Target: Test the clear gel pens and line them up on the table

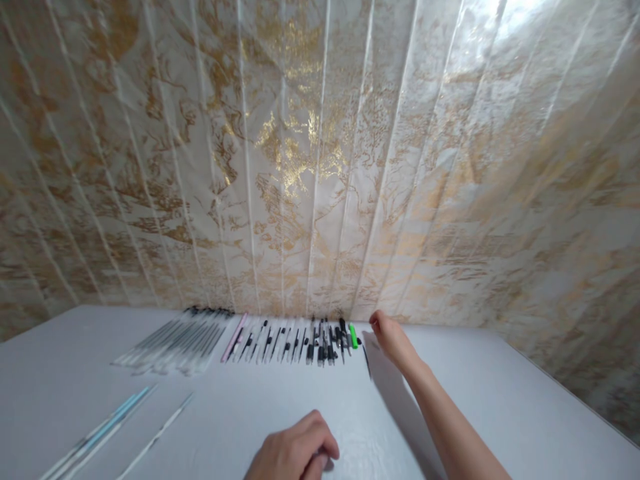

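My right hand (pixel 391 335) reaches to the back of the table with its fingers pinched together. What they hold, if anything, is too small to make out. Just left of it lies a thin dark stick like a pen refill (pixel 367 361), next to a bright green marker or cap (pixel 354 337). A row of pens and pen parts (pixel 280 343), black and clear, runs leftward from there to a pink pen (pixel 234 339). Nearer to me, my left hand (pixel 297 448) rests on the table, fingers curled in, with nothing visible in them.
A bundle of clear tubes with dark cores (pixel 175 341) lies at the back left. In front of it are several blue and white sticks (pixel 105 430) and one separate pale stick (pixel 157 437). A gold-patterned curtain (pixel 300 153) hangs along the back edge of the white table (pixel 240 413).
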Available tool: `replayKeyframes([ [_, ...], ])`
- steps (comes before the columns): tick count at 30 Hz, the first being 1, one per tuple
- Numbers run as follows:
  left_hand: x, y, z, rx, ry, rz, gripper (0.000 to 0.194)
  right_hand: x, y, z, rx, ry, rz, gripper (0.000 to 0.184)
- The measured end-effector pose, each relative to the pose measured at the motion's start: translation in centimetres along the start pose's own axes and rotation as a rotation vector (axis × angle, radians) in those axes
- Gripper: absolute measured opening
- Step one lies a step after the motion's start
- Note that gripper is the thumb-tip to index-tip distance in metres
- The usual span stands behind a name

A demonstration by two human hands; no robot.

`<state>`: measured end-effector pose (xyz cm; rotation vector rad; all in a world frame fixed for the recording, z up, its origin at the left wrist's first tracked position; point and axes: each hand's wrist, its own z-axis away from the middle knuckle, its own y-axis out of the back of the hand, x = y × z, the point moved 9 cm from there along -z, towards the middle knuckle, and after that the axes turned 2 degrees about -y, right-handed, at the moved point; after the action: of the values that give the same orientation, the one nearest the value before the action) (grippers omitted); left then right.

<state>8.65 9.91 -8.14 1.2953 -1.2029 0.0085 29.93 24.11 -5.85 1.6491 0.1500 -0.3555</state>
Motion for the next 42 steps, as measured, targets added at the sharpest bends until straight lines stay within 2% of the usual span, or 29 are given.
replayKeyframes([
  [4, 0.3, 0.1, 0.0, 0.004, -0.011, 0.0, 0.03, 2.1, -0.1, 0.8, -0.01, -0.027, 0.014, 0.03],
  [7, 0.4, 0.2, 0.1, 0.019, -0.02, 0.004, 0.029, 2.5, -0.6, 1.2, -0.073, -0.036, -0.011, 0.029],
  [11, 0.4, 0.3, 0.1, 0.031, -0.03, 0.008, 0.027, 1.6, -1.4, 1.9, -0.228, -0.006, -0.074, 0.033],
  [16, 0.2, 0.1, 0.0, 0.024, -0.033, 0.015, 0.028, -0.3, -1.9, 3.7, -0.377, 0.084, -0.08, 0.059],
  [18, 0.2, 0.0, -0.1, 0.015, -0.036, 0.015, 0.028, -0.9, -1.8, 4.1, -0.375, 0.097, -0.04, 0.061],
  [24, 0.5, 0.2, 0.0, 0.029, -0.027, 0.004, 0.029, -1.5, -1.7, 3.9, -0.338, 0.062, -0.035, 0.039],
  [29, -0.2, -0.3, 0.0, 0.006, -0.034, 0.003, 0.027, -0.8, -2.2, 3.8, -0.388, -0.005, -0.104, 0.047],
  [35, -0.1, -0.1, 0.0, 0.034, -0.044, 0.01, 0.027, -0.6, -2.8, 4.3, -0.446, -0.084, -0.15, 0.044],
  [42, 0.5, 0.2, 0.0, 0.008, -0.026, -0.007, 0.026, -0.3, -3.2, 3.1, -0.331, -0.09, -0.16, 0.043],
])
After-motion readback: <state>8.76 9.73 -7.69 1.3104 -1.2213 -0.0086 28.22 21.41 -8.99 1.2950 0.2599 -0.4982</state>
